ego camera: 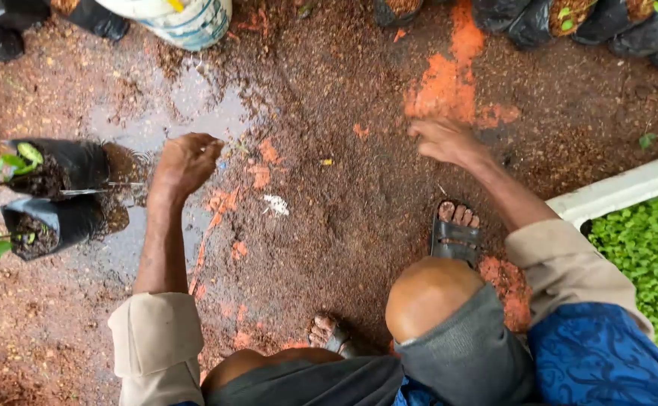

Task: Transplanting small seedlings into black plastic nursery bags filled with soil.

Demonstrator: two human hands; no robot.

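Left hand [186,162]: my fingers are curled in narrow, close to a loose fist; I cannot tell whether anything small sits inside. The hand hangs over wet ground, just right of the two grow bags.
Right hand [445,140]: fingers spread fairly wide and flat, palm down, holding nothing, at the near edge of the orange patch.
Upper grow bag [73,164]: black, lying tipped on its side, soil at its mouth, green leaves at the far left edge of the view. It is near my left hand but apart from it.
Lower grow bag [58,224]: black, also tipped, just nearer than the first and almost touching it.
Puddle [194,113]: shallow water from the bucket down past the bags, under my left wrist.
Orange patch [449,83]: bright powdery soil on the far side, running up toward the row of bags.
Row of bags [607,26]: black, lined along the far right edge.
Bucket [182,21]: white, at the far edge, cut off by the frame.
Seedling tray [622,192]: white rim on the right, packed with small green seedlings, close to my right elbow.
Open room: bare brown ground between my two hands, with only a small white scrap [275,204] on it.
Feet: right sandal [455,237] planted near my knee.
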